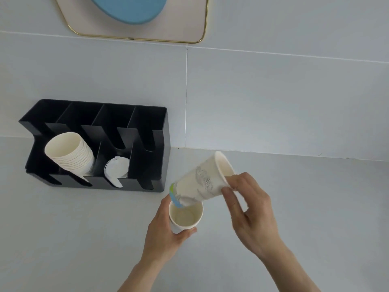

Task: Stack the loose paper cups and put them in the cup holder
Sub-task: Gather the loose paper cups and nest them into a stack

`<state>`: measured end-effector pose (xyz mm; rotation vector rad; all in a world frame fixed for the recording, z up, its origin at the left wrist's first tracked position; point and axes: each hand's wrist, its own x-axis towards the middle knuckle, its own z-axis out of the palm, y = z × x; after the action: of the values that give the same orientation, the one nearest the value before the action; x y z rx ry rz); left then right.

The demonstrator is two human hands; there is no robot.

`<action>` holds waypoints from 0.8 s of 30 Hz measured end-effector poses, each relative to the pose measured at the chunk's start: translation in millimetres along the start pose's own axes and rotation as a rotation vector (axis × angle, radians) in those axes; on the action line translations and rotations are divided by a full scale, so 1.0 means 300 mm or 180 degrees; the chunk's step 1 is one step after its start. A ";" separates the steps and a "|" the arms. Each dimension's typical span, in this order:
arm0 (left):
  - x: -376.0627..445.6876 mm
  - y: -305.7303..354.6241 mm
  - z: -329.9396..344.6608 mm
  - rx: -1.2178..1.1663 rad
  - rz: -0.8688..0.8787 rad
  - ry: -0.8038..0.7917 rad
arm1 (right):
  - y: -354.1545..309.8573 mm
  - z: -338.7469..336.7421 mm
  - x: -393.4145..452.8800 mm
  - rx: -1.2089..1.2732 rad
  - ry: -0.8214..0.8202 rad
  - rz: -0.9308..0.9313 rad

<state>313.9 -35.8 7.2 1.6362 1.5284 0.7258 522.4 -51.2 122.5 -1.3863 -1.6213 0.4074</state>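
My left hand (162,232) grips an upright white paper cup (185,218) with its mouth facing me. My right hand (250,216) holds a second, printed paper cup (202,182) by its rim, tilted on its side. The base of that cup, with a blue and green band, sits at the far rim of the cup in my left hand. The black cup holder (147,148) stands on the counter to the left. A stack of nested white cups (69,152) leans in its left front slot.
White lids (115,169) lie in the holder's middle front slot; the other compartments look dark and I cannot see anything in them. A grey tiled wall rises behind the counter. A gold-rimmed frame (136,36) with a blue shape hangs above.
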 end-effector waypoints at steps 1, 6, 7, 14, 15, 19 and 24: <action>-0.009 0.002 0.000 0.0000 -0.0001 -0.0002 | -0.003 0.008 -0.012 -0.0103 -0.0177 -0.0193; -0.033 0.029 0.001 -0.0037 0.0031 -0.0062 | 0.017 0.046 -0.056 -0.0850 -0.0748 -0.0729; -0.037 0.035 -0.001 -0.0058 0.0028 -0.0062 | 0.020 0.056 -0.067 -0.0900 -0.0814 -0.0746; -0.095 0.056 -0.030 -0.0206 0.0011 -0.0273 | 0.013 0.119 -0.168 -0.0718 -0.1070 -0.0612; -0.104 0.055 -0.038 -0.0233 -0.0002 -0.0330 | 0.009 0.119 -0.176 -0.0643 -0.1012 -0.0524; -0.131 0.022 -0.092 -0.0521 -0.0076 -0.0493 | 0.036 0.136 -0.192 -0.0243 -0.0468 0.0200; -0.125 0.026 -0.146 -0.1083 -0.0729 -0.0169 | 0.063 0.157 -0.175 0.0516 -0.0610 0.1955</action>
<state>277.5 -66.2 41.1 1.1990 1.4348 0.7617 491.8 -78.1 61.9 -1.7427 -1.2419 1.0327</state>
